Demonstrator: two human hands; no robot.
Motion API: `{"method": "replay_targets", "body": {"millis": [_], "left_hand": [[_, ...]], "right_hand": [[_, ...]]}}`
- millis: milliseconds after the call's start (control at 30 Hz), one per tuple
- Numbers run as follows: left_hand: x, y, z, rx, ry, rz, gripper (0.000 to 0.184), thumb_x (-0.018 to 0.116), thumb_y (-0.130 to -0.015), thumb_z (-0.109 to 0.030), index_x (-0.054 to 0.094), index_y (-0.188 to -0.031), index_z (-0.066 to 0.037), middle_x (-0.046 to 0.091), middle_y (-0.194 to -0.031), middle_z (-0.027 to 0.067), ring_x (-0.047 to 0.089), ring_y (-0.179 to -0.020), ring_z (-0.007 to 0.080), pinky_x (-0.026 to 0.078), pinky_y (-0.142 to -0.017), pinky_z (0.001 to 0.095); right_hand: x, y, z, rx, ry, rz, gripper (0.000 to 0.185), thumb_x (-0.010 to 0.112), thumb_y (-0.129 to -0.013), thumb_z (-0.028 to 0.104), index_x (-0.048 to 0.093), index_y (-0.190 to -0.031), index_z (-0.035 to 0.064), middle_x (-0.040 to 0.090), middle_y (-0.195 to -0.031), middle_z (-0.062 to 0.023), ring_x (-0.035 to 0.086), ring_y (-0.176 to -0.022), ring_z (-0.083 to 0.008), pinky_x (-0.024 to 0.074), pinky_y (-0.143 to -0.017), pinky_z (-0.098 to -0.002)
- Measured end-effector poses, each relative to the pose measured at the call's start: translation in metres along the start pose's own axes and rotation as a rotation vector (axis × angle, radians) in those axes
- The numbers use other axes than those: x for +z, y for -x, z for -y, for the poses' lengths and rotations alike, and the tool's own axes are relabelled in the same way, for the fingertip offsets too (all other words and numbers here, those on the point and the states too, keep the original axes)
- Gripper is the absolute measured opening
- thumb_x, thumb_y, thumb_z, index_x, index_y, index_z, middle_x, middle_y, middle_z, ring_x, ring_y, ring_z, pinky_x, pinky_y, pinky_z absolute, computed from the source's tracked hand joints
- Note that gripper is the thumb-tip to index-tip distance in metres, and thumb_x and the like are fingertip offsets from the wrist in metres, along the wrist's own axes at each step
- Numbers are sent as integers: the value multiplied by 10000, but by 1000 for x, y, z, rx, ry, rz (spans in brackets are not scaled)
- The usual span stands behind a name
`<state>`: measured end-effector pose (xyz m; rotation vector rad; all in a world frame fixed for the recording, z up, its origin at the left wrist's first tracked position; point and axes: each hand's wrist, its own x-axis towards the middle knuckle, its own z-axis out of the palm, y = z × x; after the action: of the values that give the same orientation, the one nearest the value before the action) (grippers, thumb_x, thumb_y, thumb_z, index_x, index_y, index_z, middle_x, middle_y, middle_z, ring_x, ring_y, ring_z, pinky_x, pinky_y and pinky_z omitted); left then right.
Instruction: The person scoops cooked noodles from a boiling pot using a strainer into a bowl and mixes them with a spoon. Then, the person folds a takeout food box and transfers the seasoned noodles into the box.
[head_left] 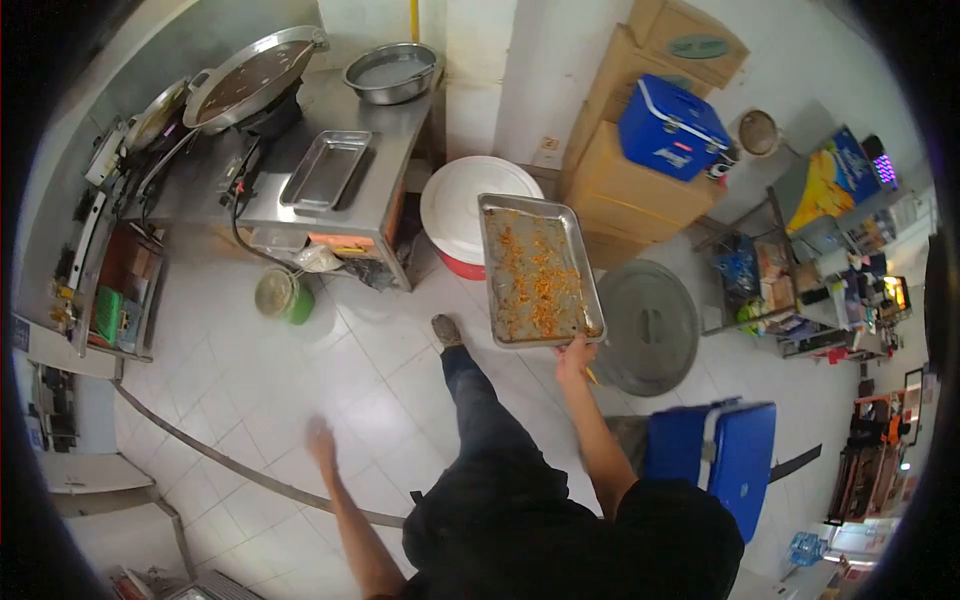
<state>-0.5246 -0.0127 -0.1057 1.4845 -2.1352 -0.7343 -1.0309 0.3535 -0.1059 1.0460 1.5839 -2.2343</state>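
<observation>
Gripping shallow silver metal tray (585, 270) by near rim with right hand (574, 358), balancing orange crumbs (545, 318); swinging blurred left hand (321, 441) with indiscernible grip.

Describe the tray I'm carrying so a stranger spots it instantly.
Start at the white-lidded tub beside the metal table. Overlapping its lid in view, a rectangular metal tray sits in the right hand. Scattered orange-brown bits mark it, unlike the table's tray.

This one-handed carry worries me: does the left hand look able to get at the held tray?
Probably yes: the left hand, though blurred, seems empty, with apparently open air between it and the tray.
</observation>
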Motion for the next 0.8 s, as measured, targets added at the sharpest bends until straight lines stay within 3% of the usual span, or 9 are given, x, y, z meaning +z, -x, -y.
{"method": "replay_targets", "body": {"millis": [100, 200, 267, 467, 500, 533, 633, 767, 800], "left_hand": [[67, -125, -142, -237, 227, 186, 380, 583, -994, -303, 601, -1240, -14, 672, -1092, 83, 658, -908, 176, 506, -639, 278], [109, -219, -238, -261, 323, 272, 425, 591, -994, -335, 565, -1288, -29, 637, -1167, 81, 655, -947, 188, 519, -670, 288], [144, -293, -270, -351, 441, 176, 488, 596, -987, -377, 514, -1325, -34, 615, -1177, 84, 657, -942, 207, 530, -700, 312], [213, -442, -298, -530, 486, 178, 656, 613, -951, -490, 427, -1349, -3, 561, -1129, 139, 654, -918, 274, 545, -743, 387], [217, -459, -236, 9, -133, 336, 608, 649, -935, -427, 475, -1300, 28, 573, -1071, 130, 644, -852, 273, 560, -698, 384], [227, -483, -187, -92, 70, 281, 546, 636, -944, -372, 494, -1279, 36, 583, -1024, 120, 640, -830, 266, 569, -677, 381], [237, -487, -175, -129, 178, 189, 433, 600, -962, -280, 525, -1229, 52, 598, -945, 110, 644, -824, 250, 582, -646, 374], [242, -435, -244, -129, 418, 36, 379, 648, -949, -315, 677, -1054, 48, 661, -929, 93, 633, -845, 167, 536, -615, 334], [247, -428, -258, -211, 308, -24, 392, 577, -994, -310, 673, -1035, 68, 660, -937, 85, 634, -852, 165, 533, -622, 312]], "right_hand": [[110, -55, -32, 124, 131, -60, 659, 447, -1042, 274, 58, -1556, 136, 196, -1589, -144, 369, -1376, -373, 423, -1040, -594], [185, -117, -93, 89, -15, -279, 579, 559, -968, 241, 257, -1456, 163, 412, -1460, -114, 479, -1261, -363, 528, -841, -551], [214, -176, -141, 85, -37, -253, 623, 581, -964, 263, 238, -1474, 167, 359, -1510, -109, 434, -1309, -356, 474, -922, -580], [276, -247, -202, 64, -155, -299, 615, 576, -976, 325, 225, -1445, 140, 294, -1554, -104, 358, -1379, -352, 345, -1073, -621], [275, -257, -216, 91, -176, -295, 591, 575, -984, 332, 234, -1425, 134, 309, -1544, -107, 345, -1386, -368, 348, -1077, -620], [274, -265, -231, 104, -206, -229, 590, 577, -987, 331, 234, -1419, 123, 327, -1522, -122, 377, -1359, -382, 375, -1061, -616], [271, -274, -258, 211, -226, -90, 593, 578, -998, 326, 229, -1415, 90, 375, -1456, -164, 478, -1266, -411, 457, -1001, -593], [279, -262, -238, 447, -35, 23, 589, 592, -989, 369, 312, -1389, 39, 439, -1367, -188, 612, -1093, -363, 552, -889, -505], [280, -252, -219, 476, 40, 38, 573, 598, -984, 385, 342, -1373, 51, 450, -1362, -180, 611, -1096, -355, 551, -892, -498]]}}
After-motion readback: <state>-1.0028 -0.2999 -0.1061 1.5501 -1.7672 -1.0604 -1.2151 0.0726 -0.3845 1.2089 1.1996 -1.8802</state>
